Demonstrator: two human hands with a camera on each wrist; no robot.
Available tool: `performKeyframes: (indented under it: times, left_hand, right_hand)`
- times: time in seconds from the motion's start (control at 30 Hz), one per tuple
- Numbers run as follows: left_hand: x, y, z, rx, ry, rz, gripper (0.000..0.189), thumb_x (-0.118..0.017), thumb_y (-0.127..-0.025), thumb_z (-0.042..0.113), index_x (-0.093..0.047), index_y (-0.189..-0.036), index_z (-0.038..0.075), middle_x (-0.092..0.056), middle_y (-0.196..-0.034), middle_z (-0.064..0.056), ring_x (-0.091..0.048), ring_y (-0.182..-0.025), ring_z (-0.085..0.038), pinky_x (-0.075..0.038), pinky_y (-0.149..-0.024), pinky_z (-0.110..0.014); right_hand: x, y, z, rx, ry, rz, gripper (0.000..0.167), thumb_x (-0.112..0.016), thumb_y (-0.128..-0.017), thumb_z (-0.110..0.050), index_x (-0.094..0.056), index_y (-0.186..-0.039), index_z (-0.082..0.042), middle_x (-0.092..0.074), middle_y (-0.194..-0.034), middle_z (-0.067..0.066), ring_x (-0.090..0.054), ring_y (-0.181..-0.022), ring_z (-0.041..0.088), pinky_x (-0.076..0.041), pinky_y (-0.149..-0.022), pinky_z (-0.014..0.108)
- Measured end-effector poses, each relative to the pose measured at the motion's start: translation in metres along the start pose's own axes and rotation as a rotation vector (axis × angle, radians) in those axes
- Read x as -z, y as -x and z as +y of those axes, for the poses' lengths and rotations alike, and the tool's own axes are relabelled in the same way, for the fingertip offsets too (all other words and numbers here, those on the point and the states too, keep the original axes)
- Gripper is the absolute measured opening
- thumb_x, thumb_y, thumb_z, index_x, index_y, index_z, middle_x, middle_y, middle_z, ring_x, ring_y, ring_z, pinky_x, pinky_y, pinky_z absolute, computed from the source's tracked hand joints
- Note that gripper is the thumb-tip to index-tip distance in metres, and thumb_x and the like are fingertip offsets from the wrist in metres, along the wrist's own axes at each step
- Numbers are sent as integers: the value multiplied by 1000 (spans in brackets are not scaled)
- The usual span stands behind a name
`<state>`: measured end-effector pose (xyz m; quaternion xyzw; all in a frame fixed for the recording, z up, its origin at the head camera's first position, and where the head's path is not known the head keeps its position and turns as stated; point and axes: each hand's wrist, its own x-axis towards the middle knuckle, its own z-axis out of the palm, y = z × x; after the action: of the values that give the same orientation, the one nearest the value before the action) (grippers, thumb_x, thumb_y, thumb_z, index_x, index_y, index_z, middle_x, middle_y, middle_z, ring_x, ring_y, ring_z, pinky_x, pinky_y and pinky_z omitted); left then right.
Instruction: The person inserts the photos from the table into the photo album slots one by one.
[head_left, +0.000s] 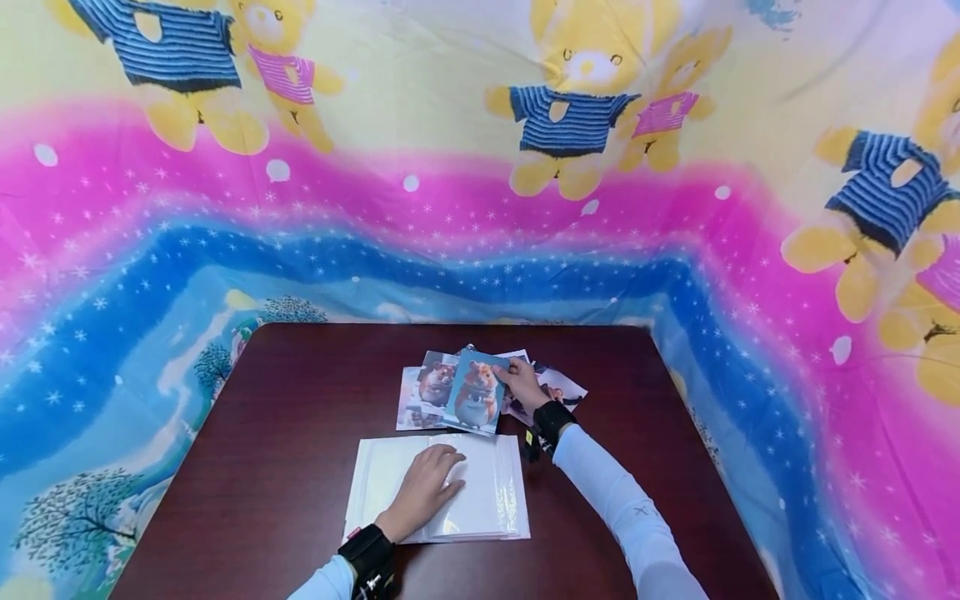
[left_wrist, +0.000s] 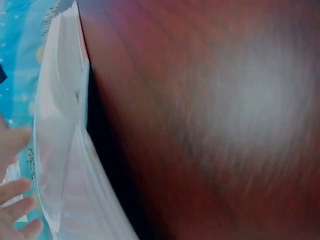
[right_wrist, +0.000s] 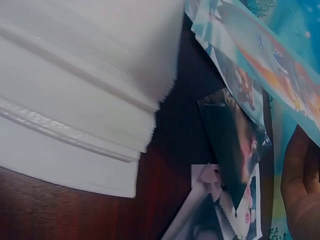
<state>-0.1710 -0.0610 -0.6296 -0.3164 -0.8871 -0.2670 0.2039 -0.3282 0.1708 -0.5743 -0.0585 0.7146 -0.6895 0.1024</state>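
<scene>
My right hand pinches the upper right edge of a photo print, which shows a cartoon hamster on a teal background. The print is tilted above other loose photo prints. Nearer to me lies an open photo album with white pages and clear sleeves. On its pages my left hand rests, fingers spread. In the right wrist view the held print slants at upper right, partly over the fingers. Some prints beneath it are partly hidden.
Everything lies on a dark red-brown table. More prints spread out to the right of my right hand. A patterned cloth with bears and snowflakes hangs around the back and sides of the table.
</scene>
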Motion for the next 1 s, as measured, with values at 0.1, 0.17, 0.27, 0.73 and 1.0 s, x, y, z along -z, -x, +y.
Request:
performKeyframes:
  times: [0.1,0.17,0.27,0.73,1.0]
  left_hand:
    - [1,-3,-4,-89,8,-68,46,-83,-80,19,-64,-120,2,-58,-126,-26,-52,-121,-43,-42,-99,-55]
    - [1,-4,-7,-119,13,-118,49,-81,-82,20,-62,-124,1,-53,-132,-31,-47,-126,-48,-38,-102,-59]
    - [2,-8,-11,-136,15,-190,52,-77,-86,21,-60,-130,0,-47,-138,-34,-43,-131,-49,-36,-104,-60]
    - [2,-11,-13,-157,-29,-199,50,-75,-87,27,-62,-127,0,-51,-136,-29,-47,-128,-42,-38,-103,-57]
    - [-3,-6,-16,-122,-37,-212,51,-72,-90,31,-61,-130,1,-49,-139,-26,-44,-131,-41,-35,-107,-55]
  right_hand:
    - [-4,-2,-5,7,29,-3,24,-53,-103,-11,-50,-115,9,-49,-81,7,-45,-72,22,-38,-74,48]
    - [-7,-4,-7,9,45,-17,30,-54,-102,-9,-51,-127,7,-61,-99,13,-56,-86,23,-46,-84,48]
    - [-12,-6,-10,13,66,-32,35,-54,-101,-5,-50,-134,6,-62,-115,22,-62,-99,25,-49,-90,50]
    - [-30,-14,-2,-37,50,87,31,-59,-97,0,-55,-128,4,-66,-111,20,-64,-92,20,-54,-85,47]
    - [-26,-9,9,-27,88,25,42,-57,-98,2,-46,-138,9,-59,-123,30,-62,-106,34,-51,-90,53]
